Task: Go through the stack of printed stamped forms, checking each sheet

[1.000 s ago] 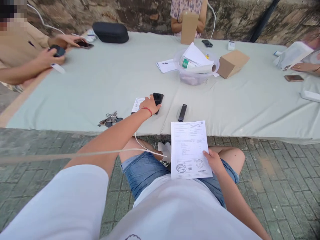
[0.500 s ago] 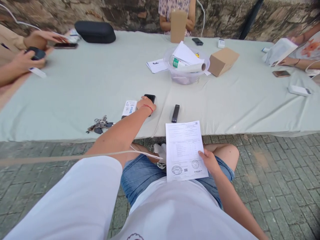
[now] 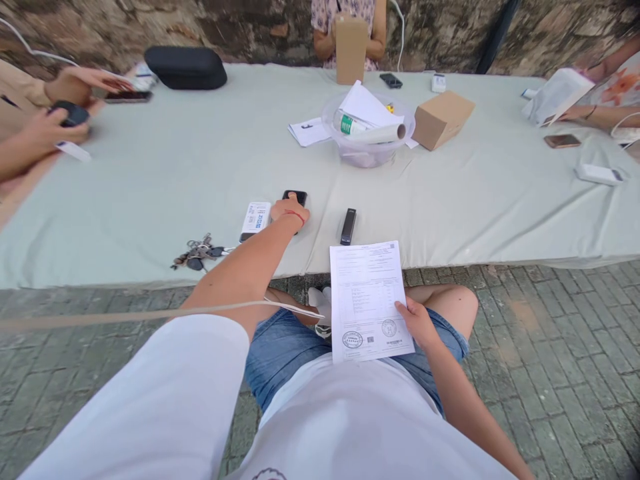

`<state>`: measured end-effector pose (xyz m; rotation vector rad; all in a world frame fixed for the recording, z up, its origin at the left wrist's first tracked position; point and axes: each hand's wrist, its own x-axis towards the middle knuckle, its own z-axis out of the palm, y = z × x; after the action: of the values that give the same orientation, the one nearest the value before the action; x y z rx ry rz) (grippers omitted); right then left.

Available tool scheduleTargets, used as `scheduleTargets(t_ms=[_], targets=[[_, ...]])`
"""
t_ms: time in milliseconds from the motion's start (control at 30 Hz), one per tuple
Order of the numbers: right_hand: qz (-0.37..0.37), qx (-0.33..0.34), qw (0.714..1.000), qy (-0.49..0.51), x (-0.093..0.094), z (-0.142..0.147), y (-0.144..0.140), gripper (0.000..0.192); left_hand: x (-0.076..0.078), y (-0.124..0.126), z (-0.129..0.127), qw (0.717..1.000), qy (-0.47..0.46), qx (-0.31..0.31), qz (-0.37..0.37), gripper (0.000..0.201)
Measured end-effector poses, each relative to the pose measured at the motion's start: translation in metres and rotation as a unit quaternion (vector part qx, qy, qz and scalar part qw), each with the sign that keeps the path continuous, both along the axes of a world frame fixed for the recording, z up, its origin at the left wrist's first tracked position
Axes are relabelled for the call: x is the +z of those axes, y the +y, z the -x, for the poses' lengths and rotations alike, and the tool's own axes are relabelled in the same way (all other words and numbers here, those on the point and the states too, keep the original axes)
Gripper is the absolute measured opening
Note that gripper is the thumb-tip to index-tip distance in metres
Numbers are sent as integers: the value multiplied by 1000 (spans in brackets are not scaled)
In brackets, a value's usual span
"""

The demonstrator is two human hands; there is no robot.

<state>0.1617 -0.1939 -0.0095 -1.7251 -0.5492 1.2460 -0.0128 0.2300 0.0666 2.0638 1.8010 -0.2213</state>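
My left hand [image 3: 291,210] reaches over the table, palm down, on a black phone [image 3: 300,197]. One finger lies on the phone's dark screen; the other fingers are partly hidden. Left of it is a white printed box [image 3: 255,219] with a dark lower edge, and further left a bunch of keys [image 3: 197,253]. My right hand [image 3: 417,321] pinches the right edge of a printed paper sheet [image 3: 365,287] with round and oval stamps, held above my lap. A small black oblong object [image 3: 349,227], perhaps a stapler, lies just beyond the sheet.
A clear plastic bowl [image 3: 367,157] with papers, a bottle and a roll stands mid-table beside a cardboard box [image 3: 445,120]. A black case [image 3: 186,68] lies at the back left. People sit at the left, far side and right. A pale strap crosses my left arm.
One finger of my left hand has come onto the phone's screen, while the phone stays in about the same place. My right hand and the sheet are nearly still. The view has shifted slightly.
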Motion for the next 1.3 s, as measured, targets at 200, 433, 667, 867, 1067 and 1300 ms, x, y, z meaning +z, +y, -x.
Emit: scheduleTargets(t_ms=[200, 433, 667, 867, 1067, 1300], targets=[[0, 4, 1000, -2, -3, 0, -1, 47, 4, -7, 2, 998, 33, 41, -19, 90], [0, -24, 999, 23, 0, -10, -6, 49, 22, -78, 33, 995, -39, -39, -88, 77], [8, -101, 991, 82, 10, -60, -28, 53, 5, -204, 180, 995, -71, 38, 56, 22], [-49, -181, 976, 111, 18, -86, -16, 57, -5, -286, 197, 867, -235, -40, 437, 13], [-102, -188, 970, 112, 28, -69, 6, 54, -22, -306, 77, 748, -514, 105, 407, 48], [-22, -160, 982, 100, 16, -44, -7, 47, -60, -293, 41, 572, -568, 235, 543, 61]])
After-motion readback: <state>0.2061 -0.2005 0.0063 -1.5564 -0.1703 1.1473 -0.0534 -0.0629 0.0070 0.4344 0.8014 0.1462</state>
